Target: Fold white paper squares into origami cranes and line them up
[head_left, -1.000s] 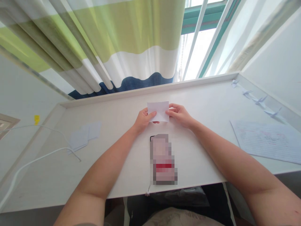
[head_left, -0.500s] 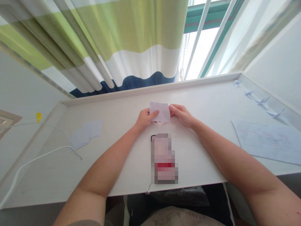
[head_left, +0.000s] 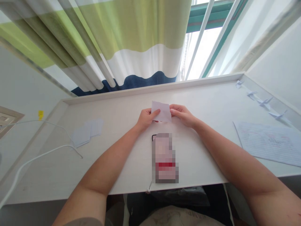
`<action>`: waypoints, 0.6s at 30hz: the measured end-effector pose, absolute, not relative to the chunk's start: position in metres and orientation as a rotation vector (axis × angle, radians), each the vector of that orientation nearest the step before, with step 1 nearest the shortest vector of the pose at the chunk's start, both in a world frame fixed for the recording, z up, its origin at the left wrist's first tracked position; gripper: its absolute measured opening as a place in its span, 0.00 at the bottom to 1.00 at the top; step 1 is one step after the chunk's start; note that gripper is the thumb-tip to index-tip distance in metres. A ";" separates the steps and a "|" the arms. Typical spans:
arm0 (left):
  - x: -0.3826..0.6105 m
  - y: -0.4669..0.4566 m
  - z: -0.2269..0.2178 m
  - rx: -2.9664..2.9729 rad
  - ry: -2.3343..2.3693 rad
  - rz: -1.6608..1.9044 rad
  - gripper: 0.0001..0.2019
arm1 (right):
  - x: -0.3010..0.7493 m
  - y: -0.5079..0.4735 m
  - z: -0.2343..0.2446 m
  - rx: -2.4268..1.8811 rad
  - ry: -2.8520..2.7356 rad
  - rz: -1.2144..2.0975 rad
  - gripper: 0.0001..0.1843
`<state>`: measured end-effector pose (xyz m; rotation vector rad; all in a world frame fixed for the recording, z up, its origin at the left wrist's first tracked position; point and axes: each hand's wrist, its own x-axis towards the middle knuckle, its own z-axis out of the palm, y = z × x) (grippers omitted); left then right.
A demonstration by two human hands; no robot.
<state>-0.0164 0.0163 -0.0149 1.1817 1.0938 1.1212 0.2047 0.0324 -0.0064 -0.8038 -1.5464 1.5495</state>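
A small square sheet of white paper (head_left: 164, 110) is held up over the middle of the desk. My left hand (head_left: 146, 118) is closed on its left side, thumb flat on the front and fingers behind. At the right edge, my right hand (head_left: 182, 115) pinches the paper between thumb and fingers; some of its fingertips are hidden behind the sheet. Below the hands a phone (head_left: 164, 157) lies on the desk, its screen blurred out.
Loose white paper pieces (head_left: 82, 134) lie at left beside a white cable (head_left: 47, 155). At right is a written-on lined sheet (head_left: 268, 142). Several folded paper shapes (head_left: 265, 102) line the right edge of the white desk (head_left: 117, 125). A curtain (head_left: 141, 34) hangs behind.
The right thumb has shifted slightly along the paper's right edge. Both hands still hold the paper, and the whole view has moved a little.
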 end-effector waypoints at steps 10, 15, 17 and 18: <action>-0.020 0.017 -0.015 1.159 0.989 1.084 0.23 | 0.203 0.035 -0.013 -0.871 -1.448 1.603 0.26; -0.023 0.018 -0.014 1.181 0.931 1.043 0.16 | 0.203 0.035 -0.011 -0.872 -1.362 1.624 0.26; -0.024 0.018 -0.014 1.186 0.925 1.031 0.15 | 0.203 0.035 -0.012 -0.864 -1.340 1.642 0.26; -0.024 0.018 -0.013 1.190 0.925 1.022 0.15 | 0.204 0.035 -0.012 -0.859 -1.337 1.646 0.25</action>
